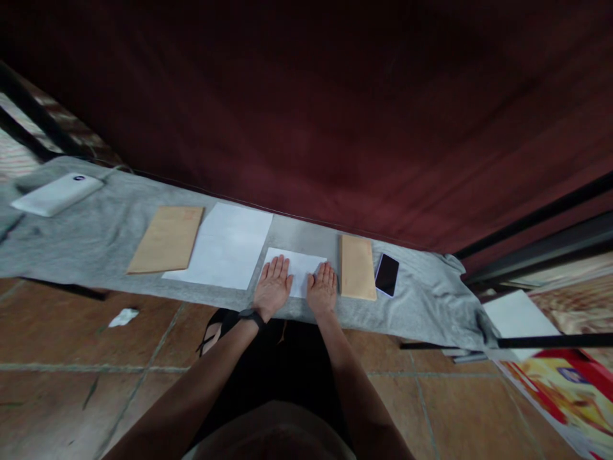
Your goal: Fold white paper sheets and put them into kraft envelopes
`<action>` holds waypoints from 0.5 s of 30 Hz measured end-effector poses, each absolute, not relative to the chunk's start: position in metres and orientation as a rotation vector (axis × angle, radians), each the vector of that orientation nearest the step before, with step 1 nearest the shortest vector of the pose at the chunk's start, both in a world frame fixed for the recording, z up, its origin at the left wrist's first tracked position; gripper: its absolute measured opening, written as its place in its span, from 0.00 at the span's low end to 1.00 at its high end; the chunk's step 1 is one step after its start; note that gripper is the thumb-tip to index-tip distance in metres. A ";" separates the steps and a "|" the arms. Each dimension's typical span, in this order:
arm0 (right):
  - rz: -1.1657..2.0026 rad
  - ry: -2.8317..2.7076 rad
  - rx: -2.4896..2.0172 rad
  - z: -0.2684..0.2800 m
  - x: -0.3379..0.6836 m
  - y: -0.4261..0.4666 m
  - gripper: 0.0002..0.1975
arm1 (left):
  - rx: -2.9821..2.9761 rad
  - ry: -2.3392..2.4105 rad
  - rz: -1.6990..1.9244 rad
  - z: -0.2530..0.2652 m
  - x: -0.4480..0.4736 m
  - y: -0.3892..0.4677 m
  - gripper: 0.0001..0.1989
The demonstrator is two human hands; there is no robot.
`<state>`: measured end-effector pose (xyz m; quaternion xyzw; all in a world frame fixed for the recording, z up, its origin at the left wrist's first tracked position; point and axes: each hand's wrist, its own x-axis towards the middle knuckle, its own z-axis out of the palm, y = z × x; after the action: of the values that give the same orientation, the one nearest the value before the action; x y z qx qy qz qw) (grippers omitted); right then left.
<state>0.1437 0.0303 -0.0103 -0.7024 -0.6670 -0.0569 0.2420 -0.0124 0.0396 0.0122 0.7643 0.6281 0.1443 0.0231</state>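
Observation:
A small white sheet of paper (299,271), perhaps folded, lies in front of me on the grey cloth. My left hand (274,286) rests flat on its left part, fingers together and stretched out, a dark band on the wrist. On its right edge lies my right hand (322,287), also flat with straight fingers. Just left is a larger white sheet (230,246), and beyond it a stack of brown envelopes (167,239). Close to my right hand sits another brown envelope stack (357,267). Parts of the small sheet are hidden under both hands.
A phone (387,275) lies right of the envelopes. A white device with a cable (57,193) is at the far left of the cloth-covered bench (421,300). A dark red curtain-like cloth (306,128) rises behind. A colourful box (565,396) stands at lower right.

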 end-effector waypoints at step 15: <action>-0.074 -2.136 -1.832 0.003 0.134 -0.048 0.29 | 2.368 1.938 0.427 0.009 -0.013 0.040 0.30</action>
<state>0.1339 -0.0484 0.0034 -0.6422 -0.7487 -0.0258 0.1626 -0.0133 0.0403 0.0092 0.7662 0.6271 0.1381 0.0258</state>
